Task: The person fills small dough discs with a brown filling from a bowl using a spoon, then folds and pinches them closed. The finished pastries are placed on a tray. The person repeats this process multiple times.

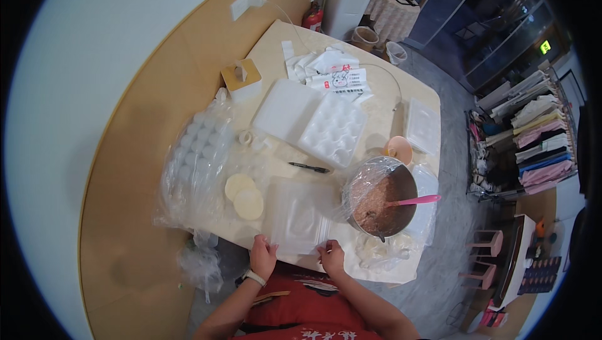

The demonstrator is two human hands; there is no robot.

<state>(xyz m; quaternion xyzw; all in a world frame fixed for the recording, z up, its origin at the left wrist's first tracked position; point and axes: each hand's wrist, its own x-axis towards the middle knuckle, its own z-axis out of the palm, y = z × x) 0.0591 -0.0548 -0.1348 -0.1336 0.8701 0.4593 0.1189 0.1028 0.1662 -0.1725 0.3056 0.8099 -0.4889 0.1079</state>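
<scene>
A translucent plastic container lies flat at the front of the table. My left hand pinches its near left corner, and my right hand holds the near right corner with thumb and fingers. To its left, two round dough wrappers overlap. At the right stands a large metal bowl of minced filling, partly covered by cling film. A pink-handled utensil rests in the filling, its handle over the rim. Behind the container lies a black pen.
White foam pieces, one with round hollows, lie mid-table. A clear plastic bag of moulded trays lines the left side. Plastic bags, a tissue box, an orange bowl and lidded containers stand further back.
</scene>
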